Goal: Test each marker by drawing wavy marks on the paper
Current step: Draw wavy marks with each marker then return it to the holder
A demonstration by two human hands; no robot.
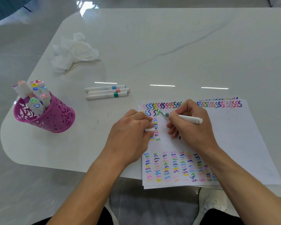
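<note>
My right hand [189, 125] grips a white marker [185, 118] with a green collar, its tip touching the paper [243, 143] at the second row of wavy marks near the top left. My left hand [130, 135] rests on the paper's left edge, fingers curled round a small white cap [150, 130]. Rows of coloured wavy marks run along the top and bottom of the sheet. Three capped white markers [107, 92] lie side by side on the table beyond my left hand. A purple mesh cup [55, 117] at the left holds several more markers.
Crumpled white tissue [73, 51] and a thin stick [71, 69] lie at the table's far left. The white table [185, 46] has a rounded left corner. A white shoe [215, 203] shows on the floor below the table's near edge.
</note>
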